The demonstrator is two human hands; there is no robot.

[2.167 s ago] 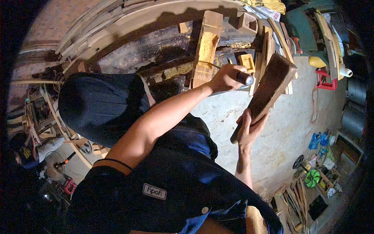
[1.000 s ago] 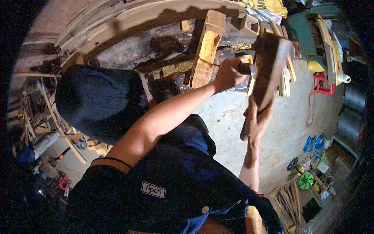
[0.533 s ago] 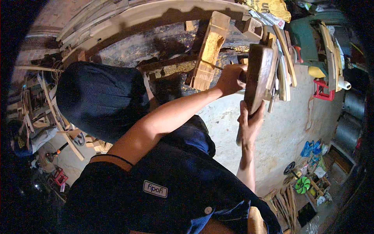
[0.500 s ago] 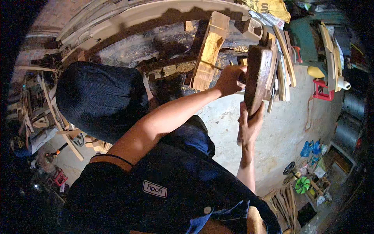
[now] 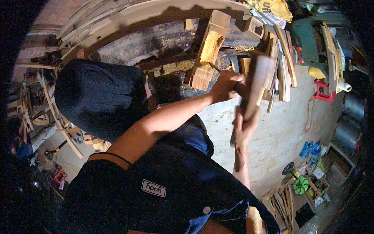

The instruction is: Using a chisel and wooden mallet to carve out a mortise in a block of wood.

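Note:
In my left hand (image 5: pixel 225 86) is a chisel (image 5: pixel 215 67), its dark handle passing through my closed fingers. The blade's tip meets the lower end of a rough yellow hollow in a pale wooden block (image 5: pixel 201 76). That block lies tilted on a dark, chip-strewn work surface. My right hand (image 5: pixel 246 126) is wrapped round the lower end of a thick, club-like wooden mallet (image 5: pixel 260 76), which is smeared by motion. The mallet lies right beside the chisel handle's end; whether the two touch I cannot tell.
Several wooden strips (image 5: pixel 286 58) stand beyond the mallet, near a hollow wooden box piece (image 5: pixel 253 28). A red plastic stool (image 5: pixel 323 92) is at the right. At the lower right are a green fan blade (image 5: pixel 301 185) and a bundle of sticks (image 5: pixel 281 204). Dark cloth (image 5: pixel 99 99) bulges at the left.
The mallet has swung and tilted, its lower end moving left with my right hand. My left hand and the chisel have shifted slightly down, leaving the chisel at a steeper slant in the hollow.

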